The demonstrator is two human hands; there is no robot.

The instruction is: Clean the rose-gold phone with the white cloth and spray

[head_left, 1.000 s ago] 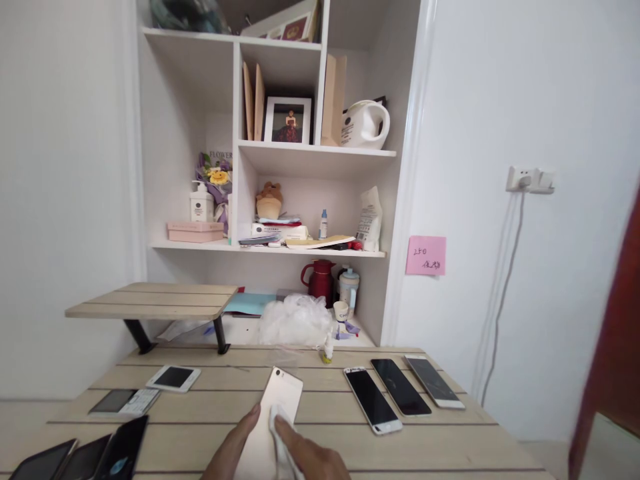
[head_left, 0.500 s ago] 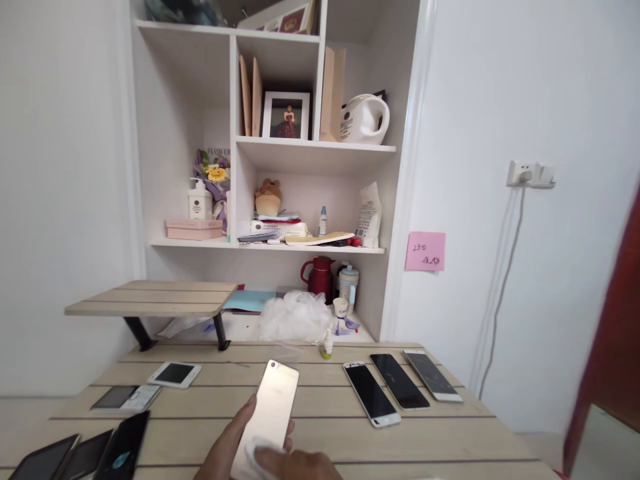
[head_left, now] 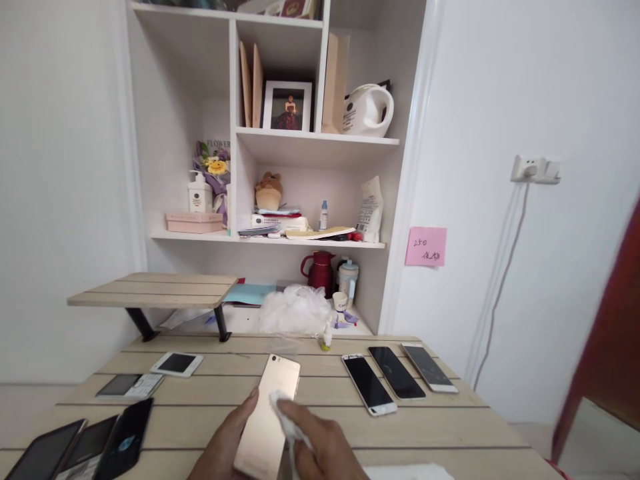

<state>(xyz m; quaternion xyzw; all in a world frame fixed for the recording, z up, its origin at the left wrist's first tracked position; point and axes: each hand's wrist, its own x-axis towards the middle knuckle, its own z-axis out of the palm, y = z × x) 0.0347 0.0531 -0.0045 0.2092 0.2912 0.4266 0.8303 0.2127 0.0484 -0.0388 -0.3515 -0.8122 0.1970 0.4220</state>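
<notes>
A gold phone point(head_left: 265, 433) is tilted back-side up above the front of the slatted table, its camera corner at the top. My left hand point(head_left: 223, 437) grips it along its left edge. My right hand point(head_left: 323, 440) pinches a white cloth point(head_left: 290, 423) and presses it on the middle of the phone's back. Part of the cloth hangs below my right fingers. Another white sheet point(head_left: 407, 472) shows at the bottom edge, right of my right hand.
Three phones point(head_left: 369, 385) lie in a row on the right of the table point(head_left: 450, 433). Several more phones point(head_left: 125, 437) lie at the left, near a raised wooden stand point(head_left: 155, 290). A small bottle point(head_left: 327, 337) stands at the back edge, before a plastic bag point(head_left: 295, 310).
My right hand has moved the cloth up from the lower end of the phone to its middle. The view has tilted slightly downward.
</notes>
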